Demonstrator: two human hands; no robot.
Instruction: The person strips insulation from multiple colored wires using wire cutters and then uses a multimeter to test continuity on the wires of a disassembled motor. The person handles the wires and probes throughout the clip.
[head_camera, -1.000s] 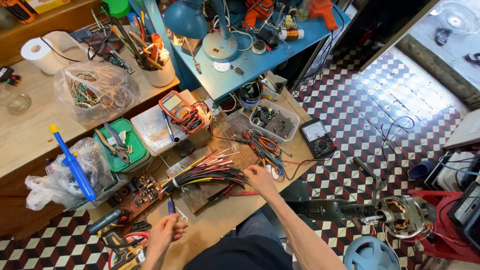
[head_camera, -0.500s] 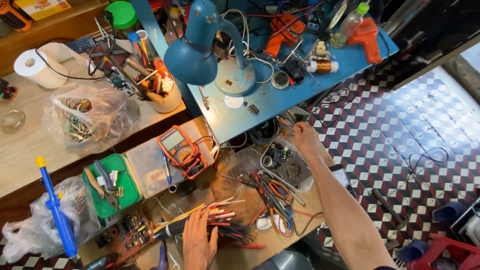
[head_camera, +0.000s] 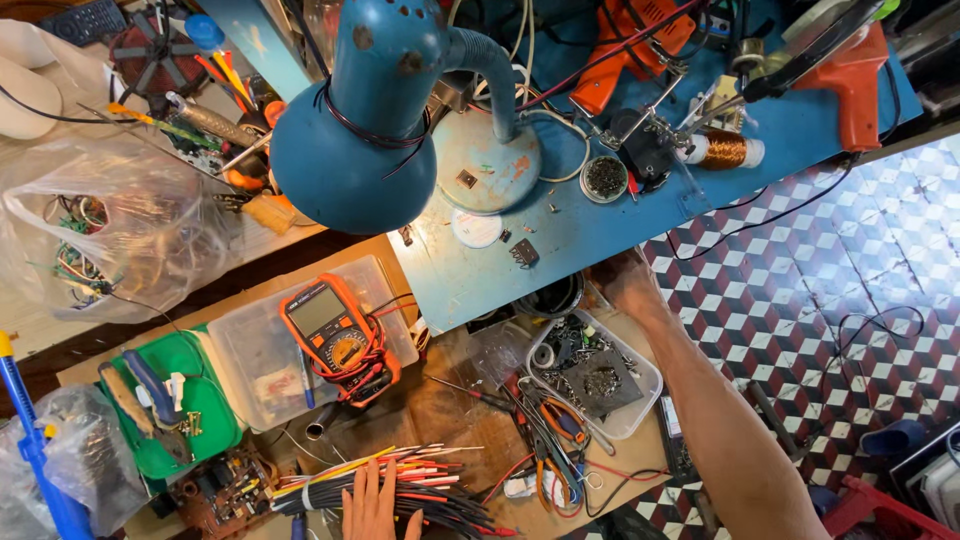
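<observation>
Resting flat with its fingers spread, the left hand (head_camera: 378, 503) lies on a bundle of coloured wires (head_camera: 400, 478) at the near edge of the wooden surface (head_camera: 440, 410); it presses on the wires and grips none of them. The right hand (head_camera: 625, 283) reaches far forward, its arm stretched out, to the edge of the blue surface (head_camera: 600, 225), just above a clear plastic tray of small metal parts (head_camera: 590, 375). Its fingers are tucked at that edge, so whether they are closed on anything cannot be told. Between the two hands lie pliers with orange handles (head_camera: 560, 420) and loose tools. Ahead of the left hand sits an orange multimeter (head_camera: 335, 335) on a clear lidded box (head_camera: 260, 350), and to that hand's left a green tray (head_camera: 190, 400) holds further tools. Above the multimeter hangs a blue desk lamp (head_camera: 360, 130), its round base (head_camera: 487, 160) standing on the blue surface to the left of the right hand. Farther off, beyond the right hand, lie a copper wire spool (head_camera: 725, 150) and an orange glue gun (head_camera: 855, 80).
</observation>
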